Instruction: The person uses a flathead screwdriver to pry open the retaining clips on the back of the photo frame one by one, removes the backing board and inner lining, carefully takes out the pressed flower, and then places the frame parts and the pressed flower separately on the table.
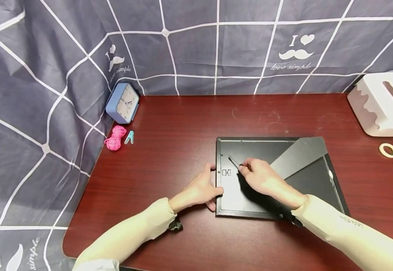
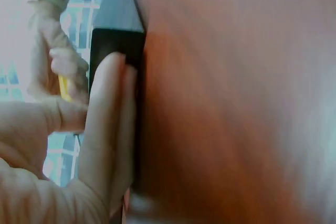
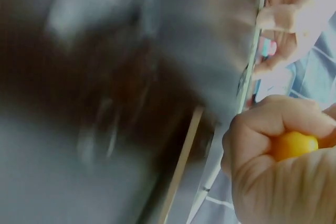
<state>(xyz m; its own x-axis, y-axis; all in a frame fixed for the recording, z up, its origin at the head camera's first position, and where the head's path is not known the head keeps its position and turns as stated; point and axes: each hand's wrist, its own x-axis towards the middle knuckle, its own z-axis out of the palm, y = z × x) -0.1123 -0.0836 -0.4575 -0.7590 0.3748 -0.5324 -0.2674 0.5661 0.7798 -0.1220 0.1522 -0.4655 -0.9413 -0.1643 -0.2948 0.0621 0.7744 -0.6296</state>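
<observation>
A black picture frame [image 1: 250, 205] lies face down, its grey back panel and folded-out stand leg [image 1: 301, 156] showing. My left hand [image 1: 201, 188] holds the frame's left edge, thumb over the top and fingers along the side; the left wrist view shows those fingers against the black edge [image 2: 113, 43]. In my right hand [image 1: 260, 176] is a screwdriver, its thin shaft [image 1: 234, 162] slanting toward the upper left part of the panel. Its yellow handle [image 3: 295, 145] sits inside the curled fingers, mostly hidden. Small metal hangers [image 1: 226, 172] sit near the panel's left edge.
At the back left of the reddish table [image 1: 169, 124] stand a blue alarm clock [image 1: 123, 103], pink yarn [image 1: 116, 138] and a teal clothespin [image 1: 129, 137]. On the right are a white tissue box [image 1: 372, 109] and a tape roll [image 1: 388, 150]. A grey curtain borders the back and left.
</observation>
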